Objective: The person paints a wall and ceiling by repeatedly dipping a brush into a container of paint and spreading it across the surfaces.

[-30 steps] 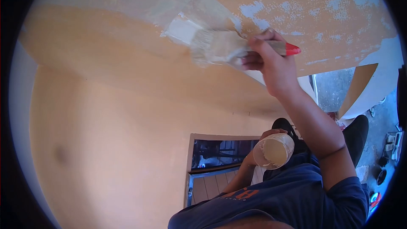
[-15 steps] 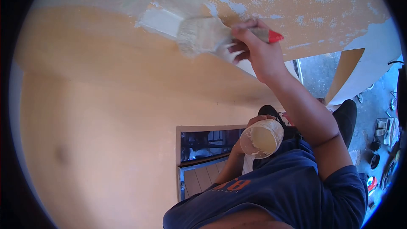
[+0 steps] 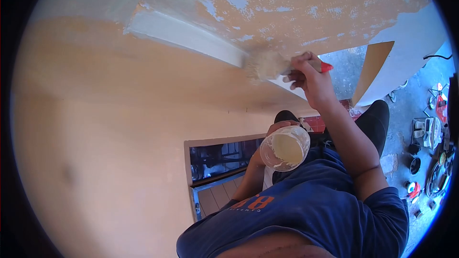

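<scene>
A wide paintbrush (image 3: pixel 266 66) with a red-tipped handle is in my right hand (image 3: pixel 311 77), whose fingers are wrapped around the handle. Its pale bristles lie against the edge strip (image 3: pixel 186 37) between the ceiling-like upper surface and the tan wall; that strip is coated white. Lower down, near my body, my left hand (image 3: pixel 282 127) is closed around a clear plastic cup (image 3: pixel 285 149). Cream-coloured paint fills part of the cup, and smears cover its rim. Most of the left fingers are hidden behind the cup.
Patchy tan and white surface (image 3: pixel 306 7) spreads above the brush. A framed opening (image 3: pixel 222 162) is low in the wall. A tan-edged panel (image 3: pixel 375 69) stands to the right. Trays, containers and other items (image 3: pixel 427 133) lie on the grey floor at far right.
My right hand has drawn the brush right and slightly down along the edge, and more of the white strip now shows. The cup appears slightly further left as the view shifts.
</scene>
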### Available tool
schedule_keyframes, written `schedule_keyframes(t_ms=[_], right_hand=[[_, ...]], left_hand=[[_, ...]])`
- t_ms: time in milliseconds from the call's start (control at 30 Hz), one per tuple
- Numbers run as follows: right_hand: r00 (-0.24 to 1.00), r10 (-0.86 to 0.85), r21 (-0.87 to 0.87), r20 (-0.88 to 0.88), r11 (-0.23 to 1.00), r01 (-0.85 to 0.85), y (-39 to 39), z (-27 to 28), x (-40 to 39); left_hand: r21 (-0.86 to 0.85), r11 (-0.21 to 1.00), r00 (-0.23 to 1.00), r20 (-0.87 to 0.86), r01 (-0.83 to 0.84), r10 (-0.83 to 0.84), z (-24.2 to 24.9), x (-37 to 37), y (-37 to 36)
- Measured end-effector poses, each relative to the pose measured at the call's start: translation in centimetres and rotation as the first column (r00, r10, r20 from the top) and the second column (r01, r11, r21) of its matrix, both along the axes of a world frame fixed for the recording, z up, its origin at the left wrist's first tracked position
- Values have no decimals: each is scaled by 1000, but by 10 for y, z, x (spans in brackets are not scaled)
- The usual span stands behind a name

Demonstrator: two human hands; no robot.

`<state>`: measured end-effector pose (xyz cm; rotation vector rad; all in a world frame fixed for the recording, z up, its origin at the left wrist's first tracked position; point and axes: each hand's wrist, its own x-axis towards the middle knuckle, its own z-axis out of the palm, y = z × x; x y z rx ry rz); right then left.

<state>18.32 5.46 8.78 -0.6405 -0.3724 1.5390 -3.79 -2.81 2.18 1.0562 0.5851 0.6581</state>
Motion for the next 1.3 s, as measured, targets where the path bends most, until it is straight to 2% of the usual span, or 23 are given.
schedule_keyframes(t_ms=[33, 67, 100, 133, 200, 267, 333, 467, 533, 567, 633, 767, 833, 933, 967, 1000, 1067, 1133, 1200, 1300], right_hand=[[1000, 6, -2, -2, 1000, -6, 3, 13, -2], [999, -8, 88, -52, 996, 12, 7, 28, -4], [994, -17, 178, -105, 983, 36, 13, 43, -8], [994, -13, 177, -108, 984, 33, 19, 57, -11], [989, -21, 310, -143, 949, 65, 31, 78, -16], [990, -15, 310, -140, 949, 58, 39, 83, -23], [991, -8, 317, -134, 947, 51, 41, 80, -27], [997, 23, 120, -76, 993, -14, 31, 29, -30], [998, 7, 23, -57, 1000, -5, 24, -5, -27], [1000, 24, -29, -20, 999, -24, 20, -21, -25], [996, 64, -121, 59, 991, -56, 14, -58, -22], [984, 75, -231, 161, 972, -36, 8, -133, -30], [973, 112, -276, 201, 960, -53, 12, -157, -31], [967, 125, -273, 220, 960, -62, 13, -184, -15], [973, 97, -282, 209, 959, -35, 12, -190, -2], [986, 96, -300, 134, 952, -52, 14, -198, 9], [987, 129, -247, 97, 964, -102, 11, -193, 26], [987, 130, -214, 93, 971, -108, 8, -172, 27], [987, 136, -170, 85, 978, -120, 9, -144, 21], [996, 79, -20, 34, 997, -78, 12, -105, 13]], left_hand=[[-139, 990, 998, -56, 22, -30, -11, -8, 0], [-140, 990, 998, -59, 16, -24, -1, -2, -2], [-44, 999, 1000, -4, -13, 13, 16, 9, -3], [49, 998, 997, 55, -47, 44, 26, 16, -4], [4, 1000, 999, 26, -29, 29, 13, 7, -4], [-38, 999, 1000, 3, -11, 11, -2, -3, -2], [-149, 989, 996, -87, 15, -28, -11, -11, 0], [-167, 986, 998, -49, 29, -37, -13, -12, 0], [109, 994, 993, 114, -33, 20, 12, 6, -5], [86, 996, 992, 121, -29, 18, 15, 10, -7], [145, 971, 981, 60, -191, 184, 15, 17, -9], [38, 981, 974, 133, -189, 183, 9, 16, -8], [-62, 983, 968, 175, -172, 181, 8, 17, -5], [-85, 986, 960, 228, -144, 160, 17, 24, -4], [-214, 968, 987, 58, -134, 150, 5, 12, 1], [-234, 963, 987, 57, -131, 148, 6, 15, -1], [-119, 968, 947, 214, -220, 241, 11, 23, -8], [-188, 939, 935, 159, -287, 317, 9, 22, -10], [-270, 889, 929, -95, -370, 358, 10, 19, -8], [-342, 852, 918, -142, -397, 371, 22, 26, -9]])
